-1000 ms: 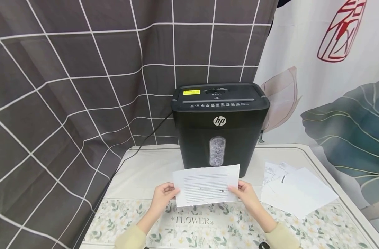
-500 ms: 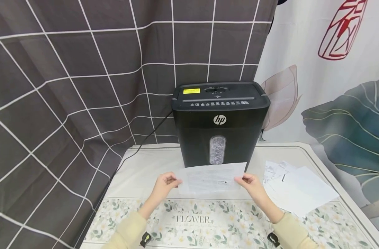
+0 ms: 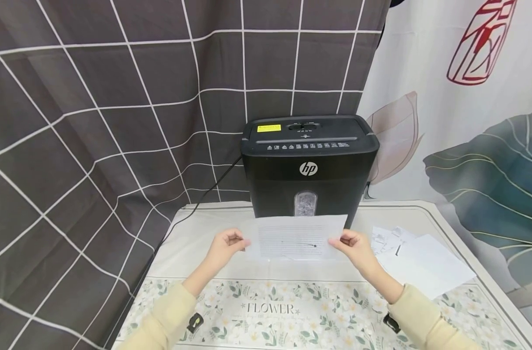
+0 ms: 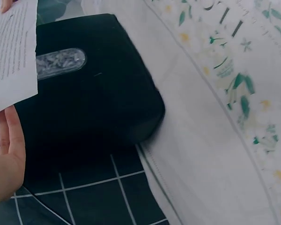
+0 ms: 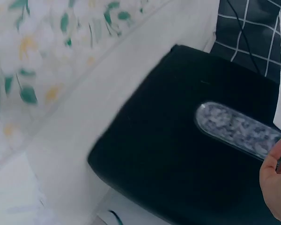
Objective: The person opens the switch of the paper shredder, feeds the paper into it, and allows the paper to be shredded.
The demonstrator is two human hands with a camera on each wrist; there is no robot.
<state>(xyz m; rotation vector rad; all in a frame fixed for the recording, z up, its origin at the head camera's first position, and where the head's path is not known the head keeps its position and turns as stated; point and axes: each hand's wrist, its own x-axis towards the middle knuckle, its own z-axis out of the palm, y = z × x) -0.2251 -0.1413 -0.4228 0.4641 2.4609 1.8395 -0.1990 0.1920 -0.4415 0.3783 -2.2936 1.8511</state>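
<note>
A printed sheet of paper (image 3: 292, 238) hangs in front of a black HP paper shredder (image 3: 274, 184), held up between both hands. My left hand (image 3: 224, 248) pinches its left edge; my right hand (image 3: 355, 248) pinches the right edge. A dark mark shows on the sheet's right half. In the left wrist view, the left hand (image 4: 7, 154) is at the lower corner of the paper (image 4: 14, 56). The right wrist view shows the right hand (image 5: 277, 180) at the paper's edge, before the shredder's window (image 5: 239, 129) filled with shreds.
Loose white sheets (image 3: 427, 267) lie on the table's right side, with a small dark object (image 3: 398, 250) on them. A power cord (image 3: 196, 206) runs left from the shredder. A flower-print cloth (image 3: 309, 311) covers the table front. Grid-patterned curtain (image 3: 161, 73) hangs behind.
Both hands have lifted the paper upward and forward, so it now covers the lower part of the shredder's window. The shredder and loose sheets have stayed in place.
</note>
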